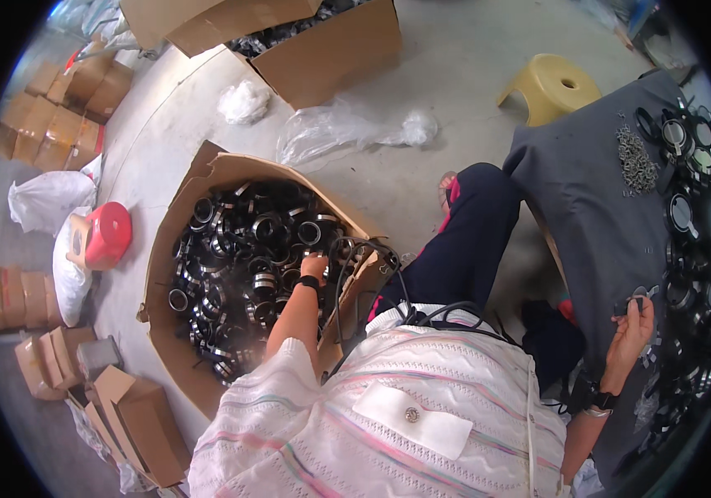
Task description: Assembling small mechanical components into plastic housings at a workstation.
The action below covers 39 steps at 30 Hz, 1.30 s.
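Observation:
My left hand [314,266] reaches into an open cardboard box [160,328] on my left. Its fingers are closed at a black-and-silver ring-shaped part among many similar ones; the grip is small in view. The loose ring parts [264,226] fill the box. On my right, my right hand [631,330] is raised over a grey cloth [592,220], pinching a small dark flat piece [631,305] between thumb and fingers. Beyond it on the cloth lie a pile of small metal pieces [637,162] and several round black-rimmed parts [681,214].
A second large carton [331,58] holding dark parts stands ahead. Crumpled clear plastic [331,131] lies on the floor between the cartons. A yellow stool [550,87] stands near the cloth. At left are a red stool [110,236], white sacks [50,199] and stacked cartons [57,129]. Black cables [397,274] cross my lap.

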Available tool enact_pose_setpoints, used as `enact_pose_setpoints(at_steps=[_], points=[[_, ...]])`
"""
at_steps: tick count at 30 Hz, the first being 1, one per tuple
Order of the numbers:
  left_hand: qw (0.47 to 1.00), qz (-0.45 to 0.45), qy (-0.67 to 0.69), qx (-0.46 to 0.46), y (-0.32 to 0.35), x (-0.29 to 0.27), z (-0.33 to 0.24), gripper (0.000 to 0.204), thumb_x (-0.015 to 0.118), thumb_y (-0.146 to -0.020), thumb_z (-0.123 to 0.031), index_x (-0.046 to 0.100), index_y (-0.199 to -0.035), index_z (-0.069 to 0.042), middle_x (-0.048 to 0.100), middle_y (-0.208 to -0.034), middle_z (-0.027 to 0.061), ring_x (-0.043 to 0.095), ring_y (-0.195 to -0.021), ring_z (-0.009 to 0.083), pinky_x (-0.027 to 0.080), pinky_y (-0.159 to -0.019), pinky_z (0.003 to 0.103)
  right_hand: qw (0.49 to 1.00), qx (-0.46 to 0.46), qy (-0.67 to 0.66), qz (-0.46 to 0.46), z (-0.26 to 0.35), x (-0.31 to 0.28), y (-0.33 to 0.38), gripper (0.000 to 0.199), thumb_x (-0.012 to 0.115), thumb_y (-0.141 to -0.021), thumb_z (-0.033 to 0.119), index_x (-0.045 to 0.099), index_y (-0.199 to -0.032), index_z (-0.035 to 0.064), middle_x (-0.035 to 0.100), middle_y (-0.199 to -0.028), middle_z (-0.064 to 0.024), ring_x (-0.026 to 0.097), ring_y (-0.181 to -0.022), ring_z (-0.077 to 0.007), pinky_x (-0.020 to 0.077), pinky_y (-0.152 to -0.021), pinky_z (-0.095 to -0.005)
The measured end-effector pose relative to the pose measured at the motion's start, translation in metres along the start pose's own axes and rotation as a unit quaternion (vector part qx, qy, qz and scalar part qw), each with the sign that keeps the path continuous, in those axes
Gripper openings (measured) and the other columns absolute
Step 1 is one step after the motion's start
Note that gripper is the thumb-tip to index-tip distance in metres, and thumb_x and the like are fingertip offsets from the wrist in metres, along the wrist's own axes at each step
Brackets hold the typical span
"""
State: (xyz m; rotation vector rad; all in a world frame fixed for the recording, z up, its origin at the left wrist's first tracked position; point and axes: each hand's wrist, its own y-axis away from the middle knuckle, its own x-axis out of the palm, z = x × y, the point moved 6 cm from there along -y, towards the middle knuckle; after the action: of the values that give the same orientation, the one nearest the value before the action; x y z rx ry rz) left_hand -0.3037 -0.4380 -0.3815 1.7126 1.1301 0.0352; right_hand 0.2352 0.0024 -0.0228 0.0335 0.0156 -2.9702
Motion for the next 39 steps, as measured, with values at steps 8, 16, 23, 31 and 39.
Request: enact_pose_setpoints(at_steps=[8, 16, 23, 31, 39], points=[[0.874, -0.455, -0.125, 0.116, 0.068, -0.083, -0.057, 0.051, 0.062, -0.070, -0.018, 0.050, -0.119, -0.008, 0.054, -0.110, 0.0210, 0.054, -0.104, 0.0395, 0.044, -0.088, 0.049, 0.999, 0.008, 0.038, 0.004, -0.002, -0.006, -0.005, 0.011, 0.056, -0.093, 0.009, 0.057, -0.103, 0.0036, 0.058, -0.088, 0.0014, 0.051, -0.062, -0.0020, 0.0474, -0.060, -0.0201], [0.940, -0.291, -0.161, 0.075, -0.013, -0.137, -0.085, 0.098, 0.078, -0.060, -0.029, 0.029, -0.145, -0.017, 0.055, -0.123, 0.0249, 0.053, -0.115, 0.0425, 0.044, -0.096, 0.047, 0.997, 0.014, 0.066, -0.020, 0.000, -0.025, -0.004, 0.012, 0.058, -0.092, 0.010, 0.057, -0.103, 0.0041, 0.056, -0.088, 0.0022, 0.052, -0.065, -0.0032, 0.0457, -0.059, -0.0201], [0.956, -0.178, -0.095, 0.215, -0.076, -0.171, -0.059, 0.090, 0.081, -0.064, -0.018, 0.034, -0.137, 0.005, 0.050, -0.131, 0.0238, 0.050, -0.121, 0.0316, 0.039, -0.101, 0.035, 0.994, 0.048, 0.097, -0.031, 0.014, 0.015, -0.003, 0.016, 0.060, -0.088, 0.010, 0.057, -0.103, 0.0050, 0.054, -0.088, 0.0029, 0.052, -0.065, -0.0044, 0.0465, -0.057, -0.0219], [0.899, -0.191, -0.349, 0.184, -0.055, -0.134, -0.068, 0.049, 0.069, -0.070, -0.020, 0.059, -0.113, 0.001, 0.066, -0.102, 0.0225, 0.064, -0.097, 0.0340, 0.050, -0.084, 0.040, 0.997, 0.047, 0.046, -0.027, 0.014, 0.015, 0.002, 0.012, 0.059, -0.088, 0.008, 0.058, -0.099, 0.0048, 0.057, -0.081, 0.0017, 0.055, -0.061, -0.0046, 0.0491, -0.056, -0.0210], [0.856, 0.021, -0.369, 0.360, 0.011, 0.031, -0.061, 0.037, 0.063, -0.078, -0.037, 0.067, -0.097, -0.005, 0.068, -0.089, 0.0183, 0.065, -0.088, 0.0384, 0.052, -0.080, 0.047, 0.999, 0.021, 0.050, -0.002, 0.019, 0.025, 0.006, 0.008, 0.061, -0.087, 0.009, 0.056, -0.093, 0.0051, 0.055, -0.079, 0.0016, 0.053, -0.061, -0.0051, 0.0500, -0.055, -0.0220]])
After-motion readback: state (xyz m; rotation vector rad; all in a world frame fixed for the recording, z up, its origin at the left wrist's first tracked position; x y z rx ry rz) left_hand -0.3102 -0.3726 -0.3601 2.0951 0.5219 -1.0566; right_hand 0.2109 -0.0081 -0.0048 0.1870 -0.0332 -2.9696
